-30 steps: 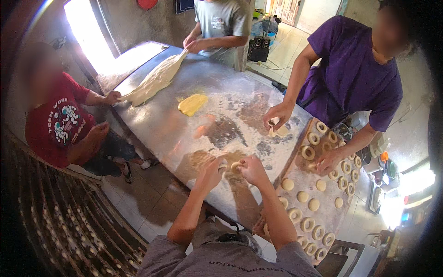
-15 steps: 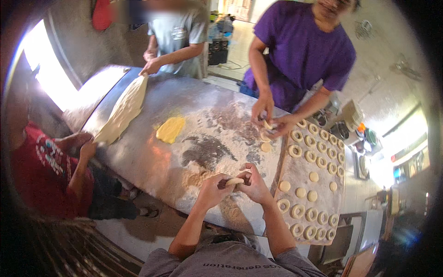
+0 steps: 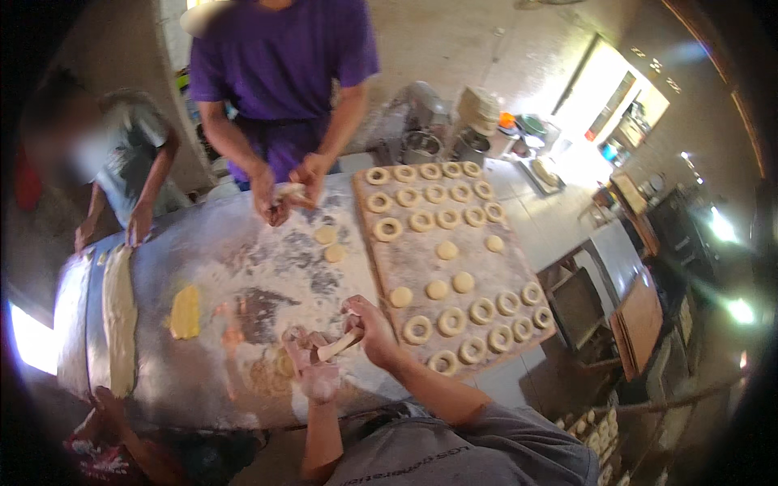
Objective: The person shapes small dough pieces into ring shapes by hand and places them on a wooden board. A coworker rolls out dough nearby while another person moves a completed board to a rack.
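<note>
Above the near side of the floured metal table, my right hand is closed round a pale piece of dough, seen nearly edge-on. My left hand is palm up with fingers apart, beside the dough's left end; whether they touch is hard to tell. Both hands are dusted with flour. A round of dough shows partly behind my left hand. Two flat dough discs lie farther off on the flour.
To my right a board carries several dough rings and flat discs. Across the table a purple-shirted person handles dough. A long dough strip lies at left, with co-workers' hands at both ends. A yellow slab lies nearby.
My view has swung to the right. My hands have gone from both pinching the dough to the right holding it and the left opening. The long strip now lies on the table.
</note>
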Tool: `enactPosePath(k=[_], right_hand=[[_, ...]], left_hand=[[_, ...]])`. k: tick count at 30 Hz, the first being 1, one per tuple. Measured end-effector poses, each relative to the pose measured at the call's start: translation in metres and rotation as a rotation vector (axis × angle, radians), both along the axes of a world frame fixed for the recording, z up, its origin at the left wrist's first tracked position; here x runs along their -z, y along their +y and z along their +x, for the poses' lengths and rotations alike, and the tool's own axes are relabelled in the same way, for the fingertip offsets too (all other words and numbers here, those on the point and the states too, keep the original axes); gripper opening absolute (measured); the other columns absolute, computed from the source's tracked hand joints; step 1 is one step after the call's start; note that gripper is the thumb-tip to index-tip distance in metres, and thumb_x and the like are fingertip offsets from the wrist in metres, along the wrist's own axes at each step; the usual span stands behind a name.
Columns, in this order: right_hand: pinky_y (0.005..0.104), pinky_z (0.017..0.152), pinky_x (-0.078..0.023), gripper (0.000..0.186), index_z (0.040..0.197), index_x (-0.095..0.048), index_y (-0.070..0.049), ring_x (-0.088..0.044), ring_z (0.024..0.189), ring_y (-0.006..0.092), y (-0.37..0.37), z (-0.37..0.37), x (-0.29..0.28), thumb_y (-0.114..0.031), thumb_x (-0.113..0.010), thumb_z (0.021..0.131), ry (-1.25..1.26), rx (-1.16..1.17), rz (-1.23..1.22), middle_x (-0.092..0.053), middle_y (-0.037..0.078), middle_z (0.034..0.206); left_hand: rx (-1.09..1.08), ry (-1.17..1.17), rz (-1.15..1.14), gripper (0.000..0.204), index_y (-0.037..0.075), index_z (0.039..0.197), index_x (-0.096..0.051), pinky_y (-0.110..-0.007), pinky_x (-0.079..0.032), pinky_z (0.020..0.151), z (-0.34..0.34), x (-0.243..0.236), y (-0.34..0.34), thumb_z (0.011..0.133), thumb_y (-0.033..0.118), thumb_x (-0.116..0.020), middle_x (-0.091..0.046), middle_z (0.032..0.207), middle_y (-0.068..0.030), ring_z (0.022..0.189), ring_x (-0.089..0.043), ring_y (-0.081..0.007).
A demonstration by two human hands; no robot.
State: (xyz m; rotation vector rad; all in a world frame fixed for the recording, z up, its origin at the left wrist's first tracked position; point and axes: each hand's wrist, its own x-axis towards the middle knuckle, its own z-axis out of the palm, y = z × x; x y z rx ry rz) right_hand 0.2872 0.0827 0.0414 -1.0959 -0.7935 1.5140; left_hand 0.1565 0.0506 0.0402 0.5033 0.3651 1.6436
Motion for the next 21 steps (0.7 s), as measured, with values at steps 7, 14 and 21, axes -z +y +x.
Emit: enactPosePath(k=[7, 14, 21], right_hand=[[0.0281, 0.064, -0.047, 0.040, 0.128, -0.041, -0.011, -0.058, 0.074, 0.0151, -0.022, 0.053, -0.034, -0.039, -0.047, 0.098, 0.437, -0.041, -0.005, -0.054, 0.003, 0.082], [0.0266, 0.063, -0.044, 0.048, 0.137, -0.029, -0.012, -0.052, 0.070, 0.0140, -0.022, 0.153, -0.038, -0.016, -0.051, 0.094, -0.070, -0.074, 0.091, -0.053, 0.004, 0.080], [0.0301, 0.062, -0.045, 0.037, 0.123, -0.036, -0.013, -0.050, 0.067, 0.0146, -0.033, 0.248, -0.033, -0.039, -0.045, 0.099, 0.213, 0.062, 0.184, -0.048, 0.003, 0.070]], left_hand=[[-0.204, 1.330, 0.092, 0.032, 0.001, 0.115, -0.044, -0.043, -0.047, 0.061, 0.058, -0.031, 0.009, 0.100, 0.029, -0.037, -0.060, 0.078, -0.0163, 0.065, -0.059, -0.0341], [-0.088, 1.262, 0.050, 0.026, 0.003, 0.108, -0.050, -0.046, -0.046, 0.065, 0.157, -0.050, 0.006, 0.101, 0.024, -0.036, -0.060, 0.083, -0.0212, 0.073, -0.060, -0.0403], [-0.115, 1.238, 0.196, 0.021, 0.001, 0.105, -0.050, -0.045, -0.048, 0.062, 0.255, -0.044, 0.010, 0.101, 0.019, -0.041, -0.059, 0.077, -0.0210, 0.068, -0.061, -0.0415]])
